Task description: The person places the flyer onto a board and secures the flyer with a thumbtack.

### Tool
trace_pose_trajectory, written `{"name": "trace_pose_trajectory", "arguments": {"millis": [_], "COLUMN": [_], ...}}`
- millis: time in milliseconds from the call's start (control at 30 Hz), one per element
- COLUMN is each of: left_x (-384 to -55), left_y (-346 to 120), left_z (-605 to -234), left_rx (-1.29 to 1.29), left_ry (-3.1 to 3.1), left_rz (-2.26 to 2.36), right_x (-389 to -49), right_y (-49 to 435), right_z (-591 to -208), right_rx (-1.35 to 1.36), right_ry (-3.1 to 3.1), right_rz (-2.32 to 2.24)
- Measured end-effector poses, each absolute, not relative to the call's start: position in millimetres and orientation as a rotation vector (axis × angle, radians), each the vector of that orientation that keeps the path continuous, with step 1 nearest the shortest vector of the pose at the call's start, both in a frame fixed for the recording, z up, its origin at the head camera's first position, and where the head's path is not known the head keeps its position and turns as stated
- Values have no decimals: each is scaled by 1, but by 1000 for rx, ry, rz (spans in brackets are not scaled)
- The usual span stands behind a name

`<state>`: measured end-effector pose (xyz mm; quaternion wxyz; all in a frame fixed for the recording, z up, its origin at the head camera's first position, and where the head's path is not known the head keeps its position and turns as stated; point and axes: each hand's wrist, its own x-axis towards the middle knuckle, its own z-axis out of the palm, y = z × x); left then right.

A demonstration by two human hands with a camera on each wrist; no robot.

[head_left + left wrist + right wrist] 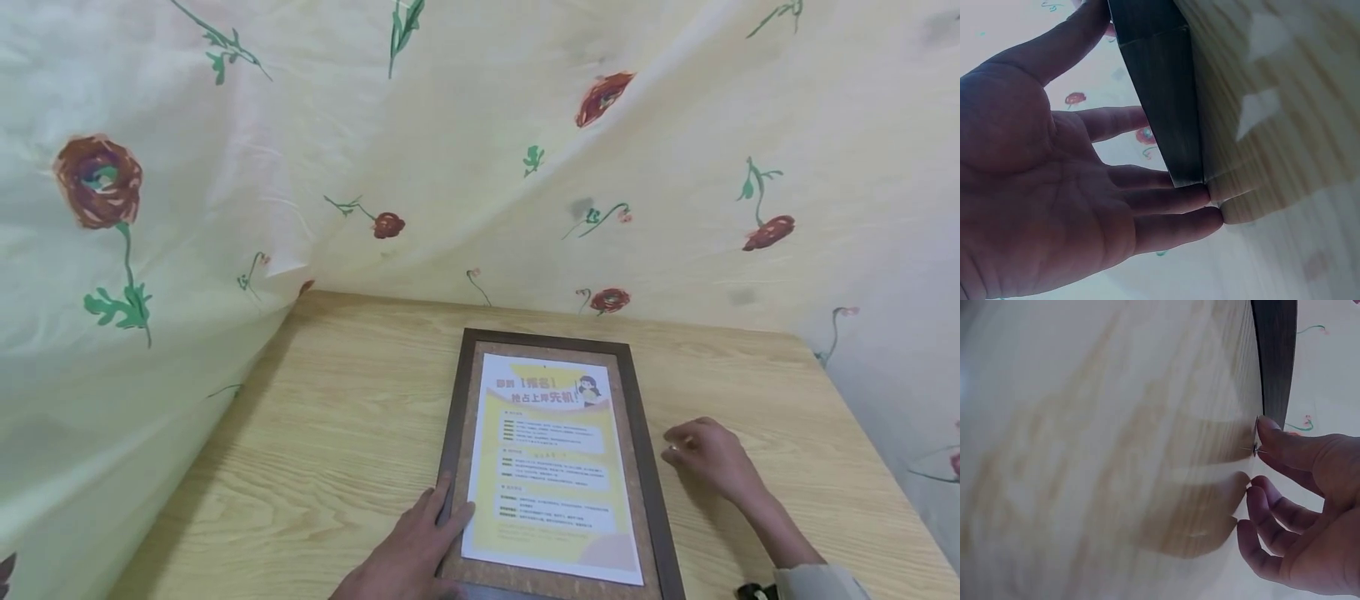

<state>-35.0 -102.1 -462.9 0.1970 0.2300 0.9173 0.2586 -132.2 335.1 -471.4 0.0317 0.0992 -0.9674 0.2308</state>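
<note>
A dark-framed cork board [647, 454] lies flat on the wooden table, with a yellow and white printed sheet [551, 467] on its cork. At the board's lower left corner is my left hand [408, 542], its thumb over the frame and its straight fingers [1172, 231] along the outer side. My right hand [712, 458] rests on the table just right of the board, fingers bent and fingertips down. Beside its thumb and forefinger tips, the right wrist view shows a tiny pin-like thing [1255, 449] standing on the table, not visibly pinched.
Floral cloth [450, 150] hangs behind the wooden table [337, 400] and down its left side, with more cloth at the right. A small dark mark, perhaps a pin [544, 365], shows at the sheet's top edge. The tabletop is glossy and mirrors the fingers.
</note>
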Motion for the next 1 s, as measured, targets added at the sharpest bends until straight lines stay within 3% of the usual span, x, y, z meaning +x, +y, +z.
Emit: {"name": "trace_pose_trajectory", "arguments": {"millis": [1000], "left_x": [-37], "left_y": [-102], "left_z": [-464], "left_rx": [690], "left_ry": [2539], "left_rz": [762], "right_x": [-134], "right_y": [336], "right_z": [-477], "right_rx": [263], "right_ry": [-2956], "right_rz": [735]}}
